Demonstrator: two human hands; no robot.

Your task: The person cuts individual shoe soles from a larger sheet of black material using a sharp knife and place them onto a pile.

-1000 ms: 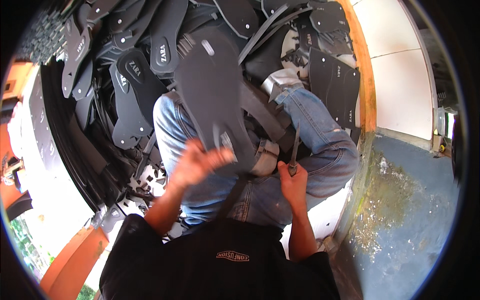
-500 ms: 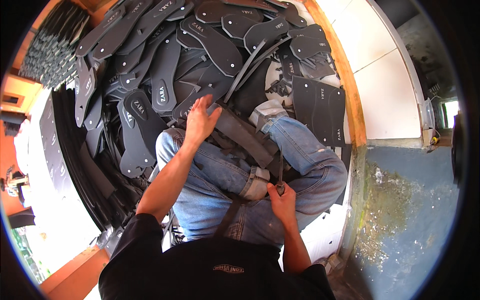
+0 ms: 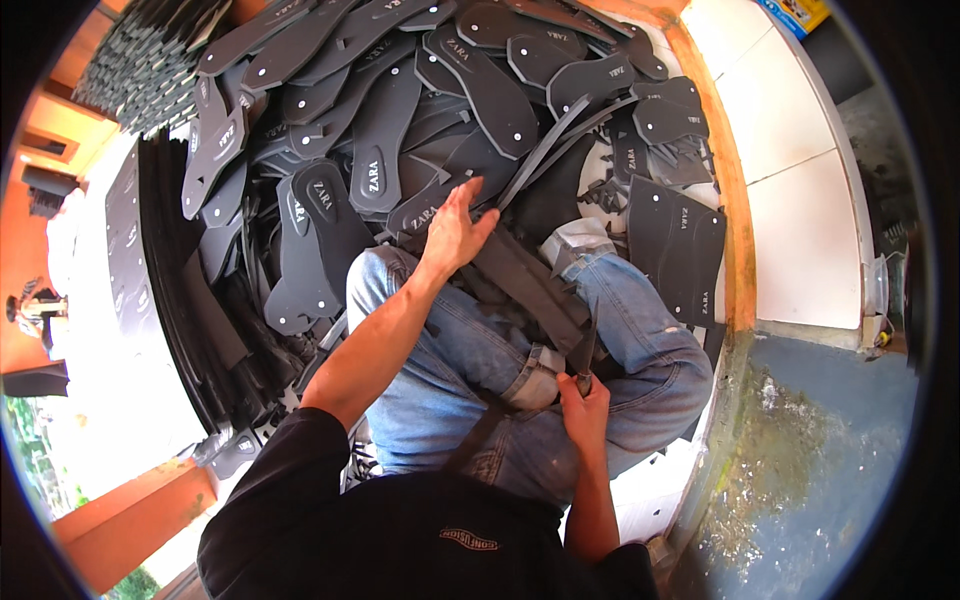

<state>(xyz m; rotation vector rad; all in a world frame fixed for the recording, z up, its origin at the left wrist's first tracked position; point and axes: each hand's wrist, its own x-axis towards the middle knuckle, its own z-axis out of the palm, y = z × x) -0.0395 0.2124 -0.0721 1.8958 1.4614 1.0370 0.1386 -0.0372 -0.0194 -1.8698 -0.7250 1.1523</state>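
My left hand (image 3: 460,228) is stretched out over the near edge of the pile of black shoe insoles (image 3: 375,180). Its fingers are extended, the thumb stands apart, and nothing shows in it. In my lap, my right hand (image 3: 586,402) is closed around the handle of a knife (image 3: 585,382). The thin dark blade points away from me, beside the near end of a long black strip (image 3: 525,292). That strip lies slanted between my crossed legs, from near my left hand toward the knife. I cannot tell whether the blade touches it.
A black foam sheet with insole outlines (image 3: 675,250) lies right of my knee. Thin offcut strips (image 3: 545,145) rest on the pile. Stacked black sheets (image 3: 185,270) stand at the left, stacked insoles (image 3: 150,60) at the far left. A wooden edge (image 3: 738,240) borders the right.
The whole view has shifted, so the pile and my legs sit farther right. My left hand stays over the same part of the pile. The knife remains in my right hand.
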